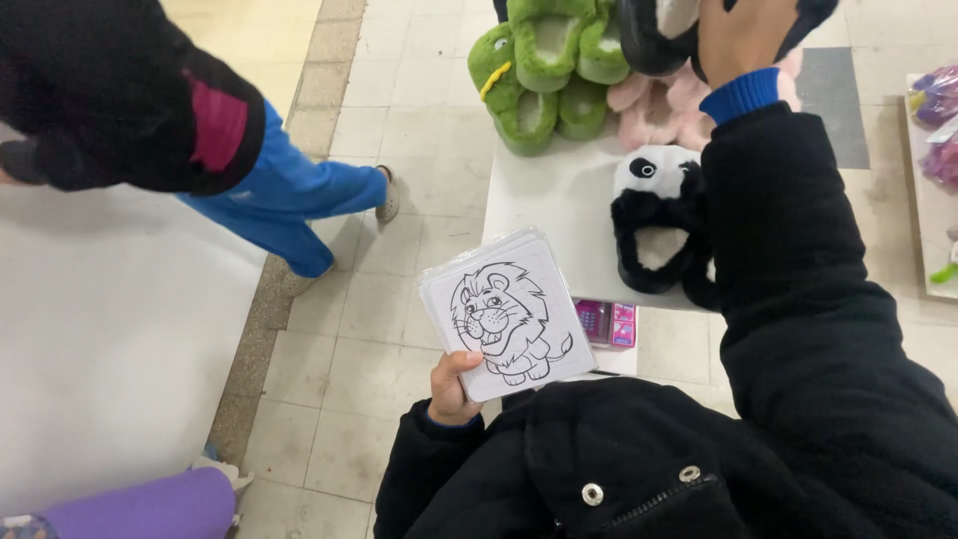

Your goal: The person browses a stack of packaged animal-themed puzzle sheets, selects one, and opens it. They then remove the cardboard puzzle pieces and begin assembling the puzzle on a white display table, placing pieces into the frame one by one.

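My left hand (452,387) grips the lower corner of a stack of white square cards (506,311); the top one shows a line drawing of a cartoon lion. My right hand (736,38) reaches up to the far end of a white display table (559,200) and holds a black-and-white plush slipper (651,35). Another panda slipper (654,218) lies on the table under my right sleeve. Green frog slippers (544,70) and pink plush slippers (664,105) are piled at the table's far end.
Small pink boxes (607,322) sit on a lower shelf by the table edge. Another person in blue trousers and a dark jacket (269,190) stands left beside a large white table (100,339). A purple roll (140,507) lies bottom left. Packaged goods (938,110) sit at right.
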